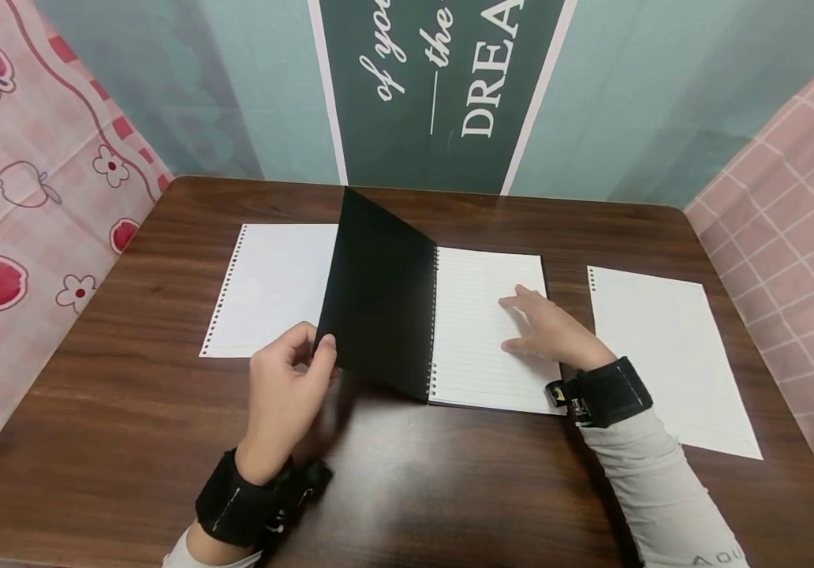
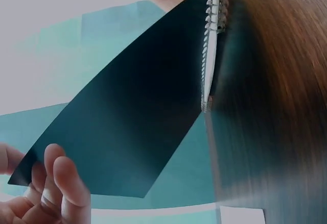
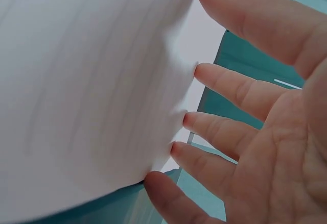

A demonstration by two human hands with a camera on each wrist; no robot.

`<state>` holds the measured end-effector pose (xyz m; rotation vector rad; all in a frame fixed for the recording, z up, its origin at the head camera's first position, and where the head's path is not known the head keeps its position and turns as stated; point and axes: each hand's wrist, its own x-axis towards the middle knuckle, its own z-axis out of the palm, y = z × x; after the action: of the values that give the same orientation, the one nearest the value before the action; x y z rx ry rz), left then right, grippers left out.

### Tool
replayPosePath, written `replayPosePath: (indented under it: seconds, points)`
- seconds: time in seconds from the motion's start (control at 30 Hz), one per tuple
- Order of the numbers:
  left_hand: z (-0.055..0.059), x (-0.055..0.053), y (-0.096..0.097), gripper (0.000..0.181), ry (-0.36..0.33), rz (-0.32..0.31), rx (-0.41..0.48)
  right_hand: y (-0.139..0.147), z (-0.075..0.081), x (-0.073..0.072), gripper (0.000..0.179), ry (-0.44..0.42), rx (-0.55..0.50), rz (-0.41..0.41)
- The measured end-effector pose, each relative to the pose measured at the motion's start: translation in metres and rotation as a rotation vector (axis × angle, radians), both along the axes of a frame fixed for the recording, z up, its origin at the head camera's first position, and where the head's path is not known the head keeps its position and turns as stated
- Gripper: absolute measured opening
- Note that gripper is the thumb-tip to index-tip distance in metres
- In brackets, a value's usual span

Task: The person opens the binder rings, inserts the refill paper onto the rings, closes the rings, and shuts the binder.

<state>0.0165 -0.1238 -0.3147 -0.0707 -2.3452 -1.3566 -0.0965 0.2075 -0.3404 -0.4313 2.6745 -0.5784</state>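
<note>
A spiral notebook [image 1: 488,331] lies on the table with its lined page showing. Its black cover [image 1: 382,308] stands tilted up on the left of the coil. My left hand [image 1: 289,390] pinches the cover's lower outer corner between thumb and fingers; the left wrist view shows the fingers behind the black cover [image 2: 117,112]. Over the right part of the lined page is my right hand [image 1: 552,327], fingers spread. In the right wrist view the fingertips of that hand [image 3: 265,122] touch the lined page [image 3: 92,81].
A loose white sheet [image 1: 272,284] with punched holes lies left of the notebook, partly behind the cover. Another loose sheet [image 1: 670,355] lies to the right, partly under the right forearm. The brown wooden table [image 1: 130,410] meets a printed backdrop [image 1: 279,95] at its far edge.
</note>
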Motion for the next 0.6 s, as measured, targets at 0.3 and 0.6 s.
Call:
replayPosePath:
  seconds: [0.3,0.6]
  points:
    - [-0.003,0.0,-0.015,0.033,-0.082,0.036,0.004,0.0,-0.001,0.001,0.071,0.005,-0.009,0.015]
    - [-0.003,-0.001,-0.029,0.034,-0.185,-0.006,0.011,0.001,0.001,0.002,0.067,0.002,-0.004,-0.009]
